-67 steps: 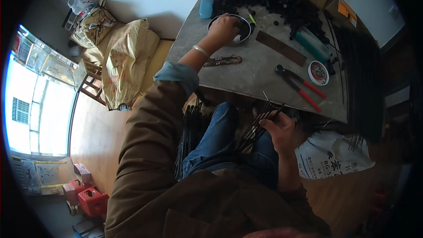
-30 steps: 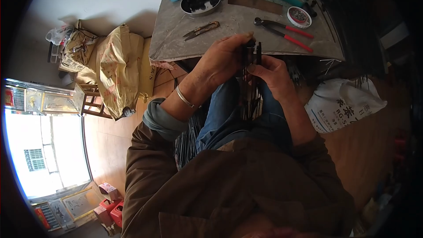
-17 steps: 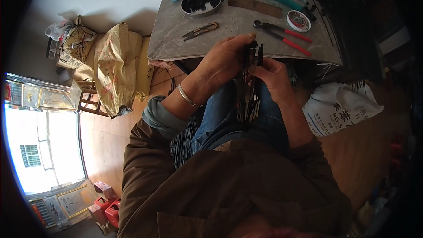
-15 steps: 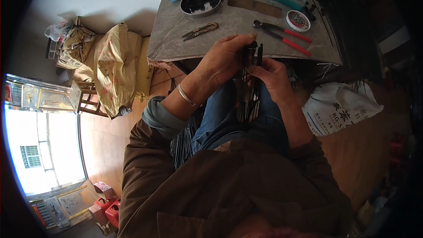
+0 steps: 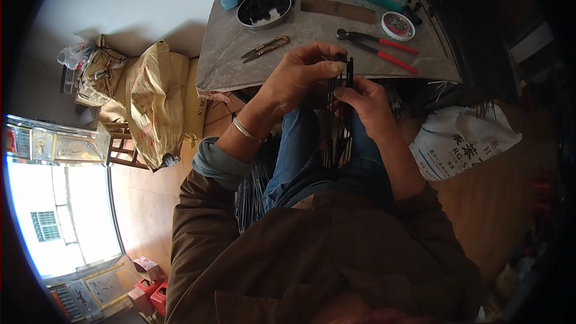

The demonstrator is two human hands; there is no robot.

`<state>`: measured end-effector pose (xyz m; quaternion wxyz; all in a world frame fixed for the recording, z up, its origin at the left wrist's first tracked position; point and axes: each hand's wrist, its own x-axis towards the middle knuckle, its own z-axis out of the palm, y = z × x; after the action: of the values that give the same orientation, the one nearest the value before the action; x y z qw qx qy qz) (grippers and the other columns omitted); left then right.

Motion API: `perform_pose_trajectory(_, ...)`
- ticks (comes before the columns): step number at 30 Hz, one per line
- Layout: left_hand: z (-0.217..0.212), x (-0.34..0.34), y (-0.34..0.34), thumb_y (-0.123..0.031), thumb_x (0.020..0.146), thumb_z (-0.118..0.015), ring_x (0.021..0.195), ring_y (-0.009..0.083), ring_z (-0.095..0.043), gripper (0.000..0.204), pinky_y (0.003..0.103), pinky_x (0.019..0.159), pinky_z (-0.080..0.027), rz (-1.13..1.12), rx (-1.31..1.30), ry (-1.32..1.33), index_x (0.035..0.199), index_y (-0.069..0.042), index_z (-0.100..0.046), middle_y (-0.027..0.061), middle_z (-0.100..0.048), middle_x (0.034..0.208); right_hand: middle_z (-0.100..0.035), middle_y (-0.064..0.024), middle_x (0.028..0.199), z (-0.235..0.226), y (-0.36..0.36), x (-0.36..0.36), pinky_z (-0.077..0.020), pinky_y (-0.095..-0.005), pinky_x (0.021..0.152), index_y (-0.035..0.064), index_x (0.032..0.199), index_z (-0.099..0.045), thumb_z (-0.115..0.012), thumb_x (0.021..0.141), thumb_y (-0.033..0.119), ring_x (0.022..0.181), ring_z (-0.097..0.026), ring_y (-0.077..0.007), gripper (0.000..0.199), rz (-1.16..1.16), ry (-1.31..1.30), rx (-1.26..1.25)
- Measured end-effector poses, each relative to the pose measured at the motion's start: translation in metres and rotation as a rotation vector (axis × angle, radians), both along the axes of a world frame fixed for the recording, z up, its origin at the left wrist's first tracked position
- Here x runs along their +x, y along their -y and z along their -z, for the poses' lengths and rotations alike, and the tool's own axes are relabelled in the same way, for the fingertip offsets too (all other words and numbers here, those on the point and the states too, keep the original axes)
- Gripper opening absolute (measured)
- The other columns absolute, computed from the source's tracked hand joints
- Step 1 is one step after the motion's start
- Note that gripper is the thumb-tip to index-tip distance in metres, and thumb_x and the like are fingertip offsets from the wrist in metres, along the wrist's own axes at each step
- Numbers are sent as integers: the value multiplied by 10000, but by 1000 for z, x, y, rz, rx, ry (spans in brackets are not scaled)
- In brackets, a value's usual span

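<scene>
Head view: left hand (image 5: 294, 78) and right hand (image 5: 367, 103) both pinch a bundle of thin black metal rods (image 5: 339, 114) over the lap; beyond the grip, red-handled pliers (image 5: 378, 48) lie on the grey worktable (image 5: 228, 66).

**A:** those thin rods (image 5: 337, 126) pinched between the left hand (image 5: 297, 78) and right hand (image 5: 367, 103) look like matt black metal or plastic, can't tell which.

**B:** agreed. The table top (image 5: 312, 24) is dull grey, rough and scuffed. The pliers (image 5: 375, 45) are dark metal with glossy red plastic grips, and the round bowl (image 5: 264, 9) has a shiny metal rim.

**A:** bracelet (image 5: 245, 131) is polished metal. Jacket sleeve (image 5: 204, 216) is matt brown cloth, and the sack (image 5: 459, 141) is woven white plastic.
</scene>
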<state>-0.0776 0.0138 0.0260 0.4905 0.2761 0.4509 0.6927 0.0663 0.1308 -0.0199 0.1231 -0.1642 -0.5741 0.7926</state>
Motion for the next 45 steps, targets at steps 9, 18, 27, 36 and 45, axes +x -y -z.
perform_pose_trajectory(9, 5, 4, -2, -99, 909, -615, 859, 117, -610, 239, 259, 768, -521, -31, 58, -121, 1124, -6, -566, 57, -623, 979, -620, -17, 738, -2, 0, 5, -469, -222, 608, -25, 929, -637, -637, 911, 239, 669, -569, -72, 265, 138, -75, 144)
perform_pose_trajectory(18, 5, 12, 1, -121, 884, -656, 826, 72, -559, 214, 222, 742, -470, -44, 91, -74, 1072, -35, -603, 5, -609, 917, -588, 11, 742, -3, 4, 6, -431, -211, 603, -11, 959, -633, -610, 932, 248, 673, -516, -54, 262, 183, -48, 510)
perform_pose_trajectory(27, 2, 14, -4, -111, 871, -654, 853, 98, -568, 227, 249, 739, -481, 15, 151, -124, 1079, -36, -600, 23, -607, 941, -597, 10, 754, -21, -11, 19, -449, -225, 596, 12, 940, -648, -633, 902, 155, 668, -535, -50, 149, 10, 65, 252)
perform_pose_trajectory(36, 4, 27, -11, -273, 878, -656, 829, 156, -525, 321, 287, 745, -433, 154, 370, -345, 1079, -29, -603, 71, -554, 957, -631, -25, 712, -17, -7, 31, -467, -247, 596, 5, 824, -646, -626, 889, 160, 643, -591, -101, 169, -171, -60, 64)
perform_pose_trajectory(45, 2, 80, -35, -264, 928, -617, 896, 80, -536, 368, 242, 803, -442, -232, 216, -86, 1122, 49, -622, 32, -607, 1049, -564, 51, 659, -21, 1, 53, -375, -210, 499, 68, 780, -635, -661, 894, 278, 572, -482, -35, 240, 183, -71, 11)
